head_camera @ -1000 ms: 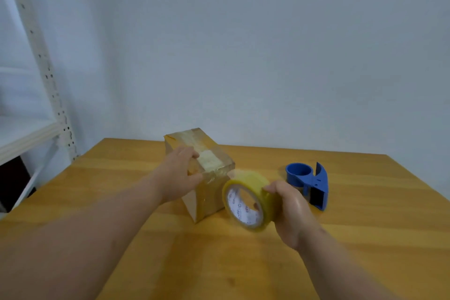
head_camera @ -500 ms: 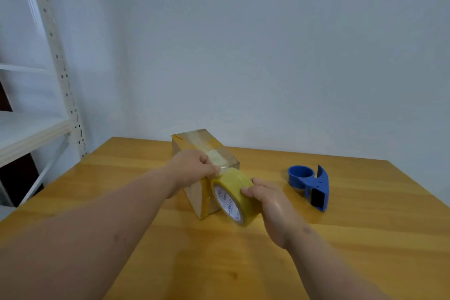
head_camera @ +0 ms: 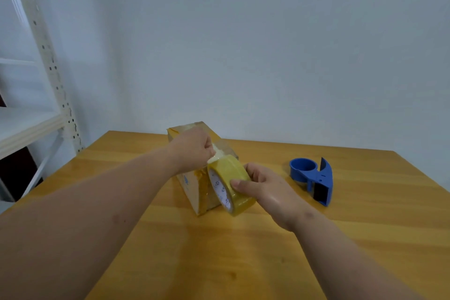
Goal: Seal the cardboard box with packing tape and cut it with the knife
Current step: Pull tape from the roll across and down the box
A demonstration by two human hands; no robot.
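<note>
A small cardboard box (head_camera: 192,185) stands on the wooden table (head_camera: 267,251), with old tape across its top. My right hand (head_camera: 265,190) holds a yellow roll of packing tape (head_camera: 229,185) upright against the box's near right side. My left hand (head_camera: 194,148) rests over the box top with its fingers pinched on the tape's loose end at the top of the roll. No knife is in view.
A blue tape dispenser (head_camera: 314,178) lies on the table to the right of my hands. A white metal shelf rack (head_camera: 48,95) stands at the left, beyond the table's edge. A plain wall is behind.
My right hand has brought the roll left, up against the box. My left hand shifted from resting on the box top to pinching the tape end at the roll.
</note>
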